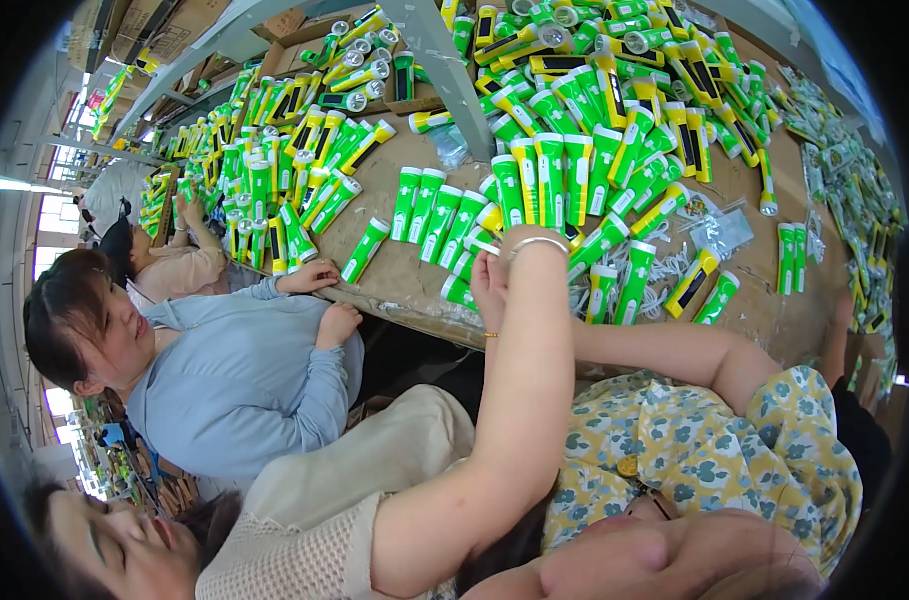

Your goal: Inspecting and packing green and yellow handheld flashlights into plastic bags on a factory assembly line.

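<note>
My right forearm comes out of a floral sleeve and runs left along the table's near edge. Its hand is lost behind a co-worker's bare arm with a silver bangle, which crosses in front of me. My left hand cannot be made out behind that arm. A hand with a gold bracelet shows beside it, fingers curled near a flashlight; whose it is, I cannot tell. Green-and-white flashlights stand in rows just beyond. Closer to my forearm lie a green flashlight, a yellow one with a dark panel and white cables.
Heaps of flashlights cover the far part of the brown table. A grey metal post rises from it. Clear plastic bags lie at right, with bagged goods beyond. A person in blue sits at left.
</note>
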### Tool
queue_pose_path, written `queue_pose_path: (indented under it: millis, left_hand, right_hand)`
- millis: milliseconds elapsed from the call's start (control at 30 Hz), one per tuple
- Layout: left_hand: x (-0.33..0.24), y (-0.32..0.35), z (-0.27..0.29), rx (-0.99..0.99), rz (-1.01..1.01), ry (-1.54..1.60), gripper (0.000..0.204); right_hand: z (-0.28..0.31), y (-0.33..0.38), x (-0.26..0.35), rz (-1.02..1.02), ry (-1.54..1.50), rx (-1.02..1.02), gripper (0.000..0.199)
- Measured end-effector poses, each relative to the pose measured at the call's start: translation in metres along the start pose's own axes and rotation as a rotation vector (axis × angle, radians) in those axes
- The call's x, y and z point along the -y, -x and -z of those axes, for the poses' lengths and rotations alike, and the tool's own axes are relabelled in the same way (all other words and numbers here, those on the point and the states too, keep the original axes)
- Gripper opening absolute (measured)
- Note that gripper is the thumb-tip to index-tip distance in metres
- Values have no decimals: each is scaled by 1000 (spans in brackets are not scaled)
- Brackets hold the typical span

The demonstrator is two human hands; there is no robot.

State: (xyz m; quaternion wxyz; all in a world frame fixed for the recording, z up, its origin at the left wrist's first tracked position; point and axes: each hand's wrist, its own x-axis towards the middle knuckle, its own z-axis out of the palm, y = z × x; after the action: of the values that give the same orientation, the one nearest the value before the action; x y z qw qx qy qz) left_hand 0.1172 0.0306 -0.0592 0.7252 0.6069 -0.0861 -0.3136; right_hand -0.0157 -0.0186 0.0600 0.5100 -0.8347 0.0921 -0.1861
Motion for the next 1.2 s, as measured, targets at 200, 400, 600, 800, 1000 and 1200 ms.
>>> queue_pose_path:
  millis: [200, 400, 600, 800, 1000, 1200]
  left_hand:
    - [3, 14, -36, -68, 205, 280, 46]
    - [-18, 58, -73, -224, 10, 34, 37]
    - [65, 113, -73, -201, -570, -886, 32]
    - [106, 154, -76, -293, -440, -1314, 59]
    - [131, 141, -69, -423, -189, -1503, 62]
    - [130, 123, -81, -500, -254, -1458, 51]
  right_hand:
    - [72, 108, -57, -76, 120, 254, 40]
    - [139, 213, -77, -276, 348, -341, 27]
    - [194, 349, -135, -627, 642, -909, 27]
    - [245, 437, -202, -813, 940, -992, 30]
    - [248, 394, -241, -1093, 1118, -1165, 41]
    - [258, 374, -249, -1439, 1274, -1255, 50]
